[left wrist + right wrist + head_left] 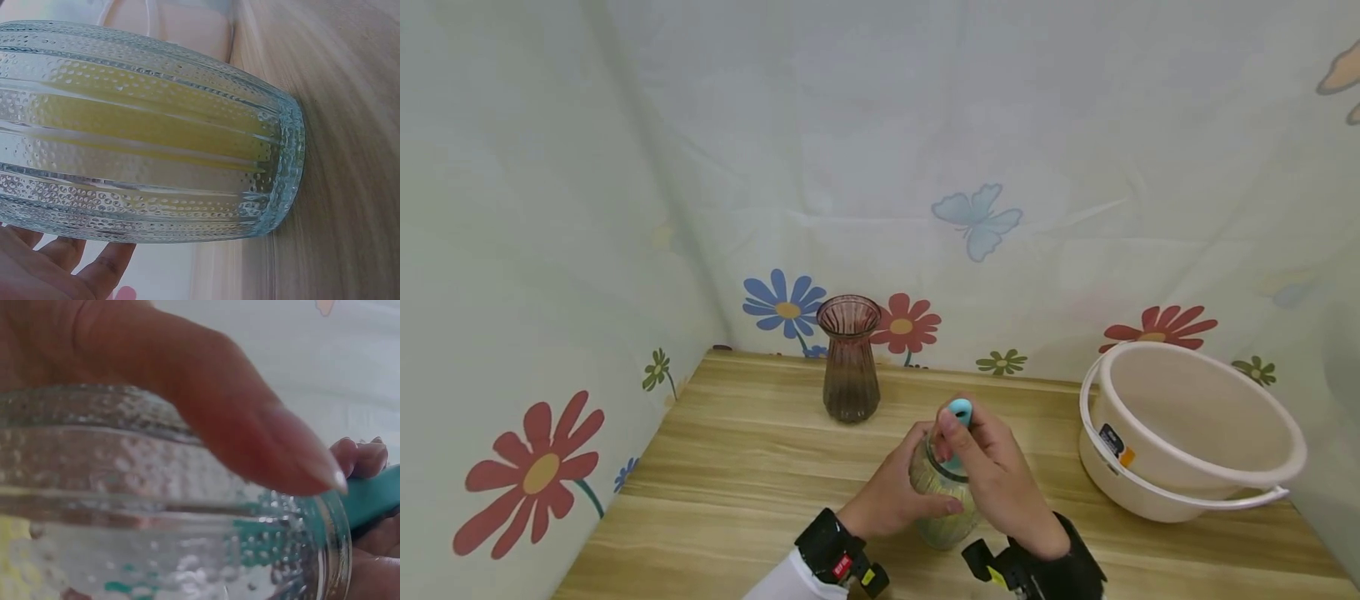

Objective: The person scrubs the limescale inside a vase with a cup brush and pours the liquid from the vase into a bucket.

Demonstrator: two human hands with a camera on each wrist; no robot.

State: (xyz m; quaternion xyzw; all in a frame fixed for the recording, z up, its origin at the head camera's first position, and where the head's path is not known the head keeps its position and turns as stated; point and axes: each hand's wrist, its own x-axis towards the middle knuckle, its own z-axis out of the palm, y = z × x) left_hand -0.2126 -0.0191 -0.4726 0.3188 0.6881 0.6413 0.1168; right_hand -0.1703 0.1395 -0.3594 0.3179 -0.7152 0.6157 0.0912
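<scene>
In the head view my left hand (891,492) grips a clear ribbed glass vase (943,529), its thumb across the near side. Dimpled texture covers the vase (156,206) in the left wrist view, with its base right at the tabletop. My right hand (1000,471) pinches the teal handle (960,408) of a bottle brush above the vase mouth. Inside the glass shows the brush's long yellow head (144,119), reaching nearly to the bottom. The right wrist view shows a thumb (250,425) over the glass and fingers around the teal handle (375,494).
A purple-brown fluted glass vase (852,367) stands upright at the back of the wooden table (752,467). To the right sits a cream bucket (1138,492) with a second basin-like tub (1195,400) tilted in it. Flower-printed curtains (880,125) surround the table's back and sides.
</scene>
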